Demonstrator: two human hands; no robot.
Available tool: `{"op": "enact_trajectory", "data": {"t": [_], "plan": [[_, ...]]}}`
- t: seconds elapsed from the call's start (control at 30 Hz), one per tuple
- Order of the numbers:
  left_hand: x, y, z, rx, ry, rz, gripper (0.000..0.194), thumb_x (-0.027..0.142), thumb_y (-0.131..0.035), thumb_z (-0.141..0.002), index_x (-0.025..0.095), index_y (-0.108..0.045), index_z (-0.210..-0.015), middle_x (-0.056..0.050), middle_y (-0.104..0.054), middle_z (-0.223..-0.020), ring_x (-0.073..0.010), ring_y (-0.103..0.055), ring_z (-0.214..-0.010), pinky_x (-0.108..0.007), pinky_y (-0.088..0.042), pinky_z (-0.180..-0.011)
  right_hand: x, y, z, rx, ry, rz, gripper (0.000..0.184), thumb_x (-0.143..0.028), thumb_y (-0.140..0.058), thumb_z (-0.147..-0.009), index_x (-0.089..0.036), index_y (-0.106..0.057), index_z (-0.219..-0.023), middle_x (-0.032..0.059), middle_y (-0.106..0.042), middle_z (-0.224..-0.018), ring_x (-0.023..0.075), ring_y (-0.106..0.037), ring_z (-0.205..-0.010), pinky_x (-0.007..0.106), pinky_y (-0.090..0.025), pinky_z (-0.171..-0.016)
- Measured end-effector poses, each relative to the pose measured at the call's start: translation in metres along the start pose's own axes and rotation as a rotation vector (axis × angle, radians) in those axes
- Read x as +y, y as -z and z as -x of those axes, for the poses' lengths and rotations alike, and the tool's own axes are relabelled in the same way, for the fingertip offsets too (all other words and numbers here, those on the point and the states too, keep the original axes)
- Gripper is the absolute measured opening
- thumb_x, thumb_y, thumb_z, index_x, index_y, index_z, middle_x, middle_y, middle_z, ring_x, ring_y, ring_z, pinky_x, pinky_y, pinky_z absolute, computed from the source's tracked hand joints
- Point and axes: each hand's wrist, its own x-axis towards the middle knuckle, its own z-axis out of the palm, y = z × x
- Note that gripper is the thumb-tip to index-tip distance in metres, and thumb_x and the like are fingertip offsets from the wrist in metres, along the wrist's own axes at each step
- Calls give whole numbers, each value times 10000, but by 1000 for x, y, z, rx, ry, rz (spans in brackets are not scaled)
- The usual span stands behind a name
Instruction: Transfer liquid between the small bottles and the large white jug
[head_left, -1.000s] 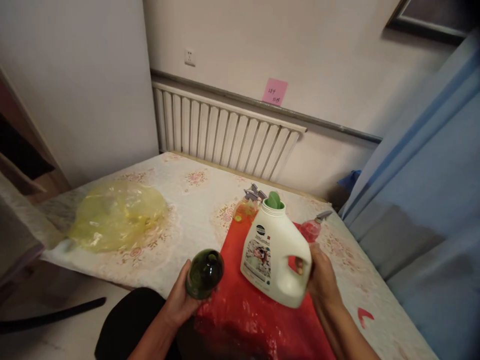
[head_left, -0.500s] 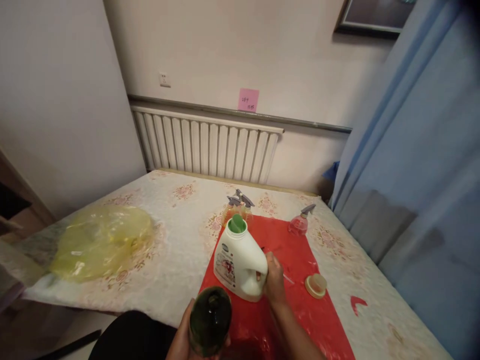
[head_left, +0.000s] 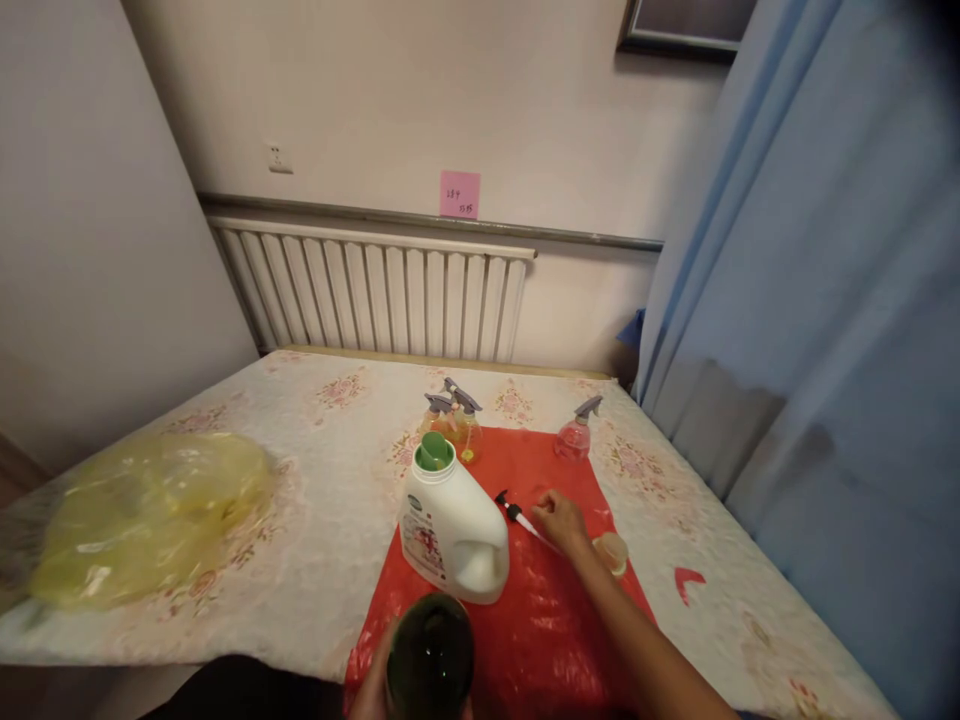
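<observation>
Head view: holds in left hand [head_left: 373, 678], clamped around the side, one dark green bottle [head_left: 431, 660], just in front of white handled detergent jug [head_left: 457, 530]. Includes green spout [head_left: 434, 452] in jug's open mouth; jug upright on red plastic sheet [head_left: 525, 620], label toward left. Extends right hand [head_left: 559, 520] over same sheet, fingers curled, well apart from green bottle; cannot tell whether closed on anything, or touching black-and-white pump dispenser [head_left: 515, 513] just beside. Lists further: pale cap [head_left: 611, 552] by right forearm, partly hidden; pink spray bottle [head_left: 574, 438] at sheet's far right corner; orange spray bottles [head_left: 470, 440], clustered behind jug; yellow plastic bag [head_left: 157, 515] at left, on floral tablecloth [head_left: 322, 480]; red scrap [head_left: 684, 582] at right.
</observation>
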Motion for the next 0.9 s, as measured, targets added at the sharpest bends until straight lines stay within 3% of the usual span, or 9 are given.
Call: {"op": "enact_trajectory", "data": {"t": [0.2,0.33,0.47,0.6,0.7,0.8,0.9], "plan": [[-8,-8,-5,77,13,15,551,594,-583,-779,159,-690,-1101,-163,-753,-861,-350,-691,-890,-474,-525,-803,-11,-31,-5,-88,80,262,301,-342,-718,-803,-160,-648,-1032,97,-631,-1150,253,-574,-1104,423,-454,-950],[-9,-5,-6,45,45,8,580,642,-562,-756,258,-649,-1182,-129,-756,-866,-369,-688,-900,-497,-516,-818,-16,-44,-11,-150,56,337,278,-324,-594,-910,-177,-594,-1147,69,-611,-1191,219,-611,-1037,431,-514,-880],[-9,-1,-9,14,55,-7,574,628,-551,-765,283,-624,-1219,-129,-757,-897,-360,-694,-868,-492,-528,-760,-15,-39,-14,-147,44,289,289,-319,-579,-921,-183,-578,-1176,74,-604,-1201,211,-619,-1015,413,-531,-856],[-11,-7,-15,-17,60,-45,629,658,-506,-789,107,-715,-1010,-174,-744,-742,-306,-697,-675,-378,-525,-572,-17,-10,-18,-96,75,116,233,-314,-594,-909,-167,-617,-1087,60,-641,-1118,200,-630,-968,405,-526,-846],[-16,-19,-19,-27,-13,-75,660,679,-464,-807,74,-719,-872,-166,-735,-699,-272,-682,-592,-296,-461,-437,-24,23,-16,-30,123,-87,167,-251,-699,-783,-183,-669,-933,47,-696,-932,231,-635,-929,395,-496,-856],[-20,-32,-20,-24,-109,-109,616,641,-463,-833,74,-706,-850,-140,-726,-678,-249,-670,-546,-285,-457,-413,-37,58,0,22,176,-334,341,-320,-704,-701,-174,-653,-1005,46,-706,-894,244,-651,-861,366,-512,-762],[-22,-40,-20,-2,-93,-116,604,643,-477,-826,82,-699,-852,-115,-717,-649,-236,-664,-525,-278,-458,-413,-59,92,29,11,236,-565,487,-432,-671,-698,-166,-610,-1102,52,-704,-934,214,-667,-785,348,-522,-729]]}}
